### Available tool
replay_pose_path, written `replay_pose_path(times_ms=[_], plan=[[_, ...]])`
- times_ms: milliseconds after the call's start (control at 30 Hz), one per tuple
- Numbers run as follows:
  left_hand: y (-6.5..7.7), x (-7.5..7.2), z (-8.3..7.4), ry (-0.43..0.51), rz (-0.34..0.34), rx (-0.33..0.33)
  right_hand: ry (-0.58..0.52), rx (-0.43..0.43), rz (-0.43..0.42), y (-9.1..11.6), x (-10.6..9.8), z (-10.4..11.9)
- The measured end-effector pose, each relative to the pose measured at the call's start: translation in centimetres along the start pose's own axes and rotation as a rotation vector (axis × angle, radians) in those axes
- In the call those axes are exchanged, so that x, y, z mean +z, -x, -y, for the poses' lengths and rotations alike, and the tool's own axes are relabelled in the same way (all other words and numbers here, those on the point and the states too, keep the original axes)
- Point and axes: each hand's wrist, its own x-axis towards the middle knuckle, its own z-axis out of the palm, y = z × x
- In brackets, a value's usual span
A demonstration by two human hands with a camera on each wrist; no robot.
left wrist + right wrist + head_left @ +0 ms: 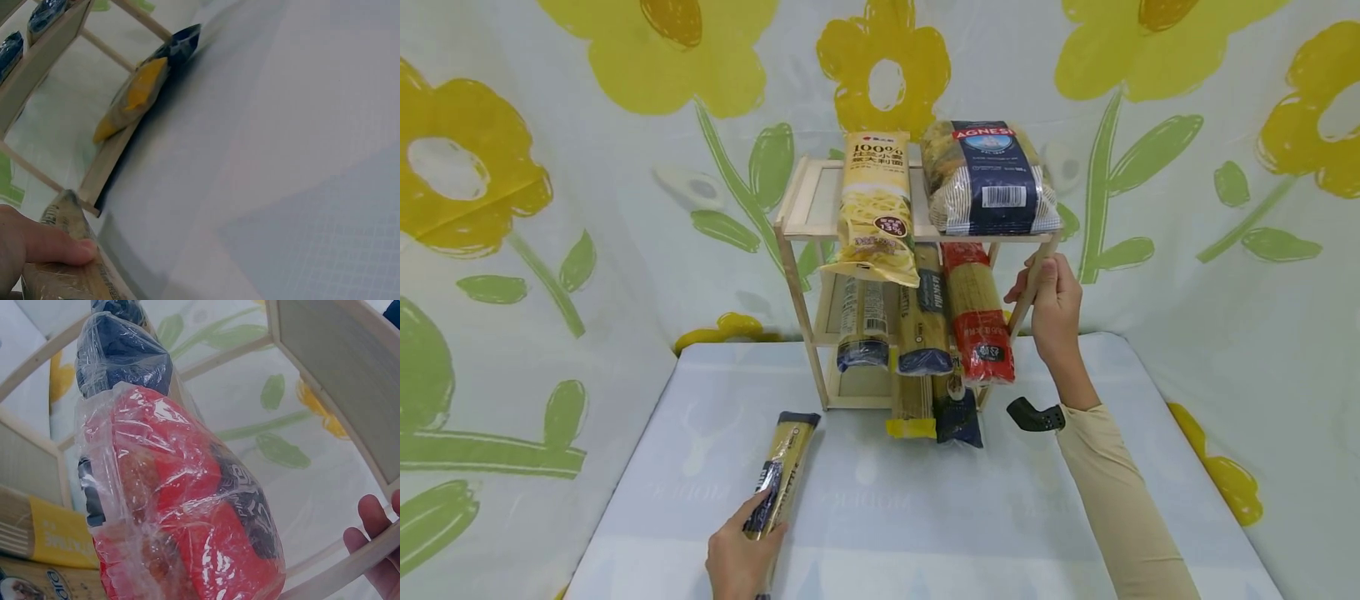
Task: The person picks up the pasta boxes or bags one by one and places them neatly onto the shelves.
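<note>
My left hand [747, 550] grips a long pack of spaghetti [788, 454] with dark blue ends, left of a wooden shelf rack [811, 333]. In the left wrist view the thumb presses along that pack [69, 219], whose far end overlaps the rack's lower corner. My right hand [1056, 304] holds the rack's front right post [1027, 292] just under the top shelf. The right wrist view shows its fingers [372, 515] curled round the wood. Beside it on the middle shelf lies a red pasta pack [187, 506], its end jutting forward.
A yellow noodle bag [876, 204] and a large Agnesi pasta bag [988, 179] lie on top. Two blue-ended packs, one a spaghetti pack [922, 329], share the middle shelf. A yellow-ended pack [913, 408] and a dark blue pack [957, 412] stick out below, over the white table [865, 533].
</note>
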Motion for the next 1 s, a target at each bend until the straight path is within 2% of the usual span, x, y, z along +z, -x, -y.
replay_pose_path(times_ms=[433,733,1000], plan=[[0.8,2.6,-2.9,0.059,0.045,-0.009,-0.021,-0.011,-0.003,-0.1,0.1,-0.1],[0.8,3.9,-4.8,0.095,0.015,0.093,0.003,-0.012,-0.01,0.0,0.0,-0.1],[-0.5,5.2,-6.8,0.164,-0.018,0.138,0.003,-0.001,-0.005,0.0,-0.1,-0.1]])
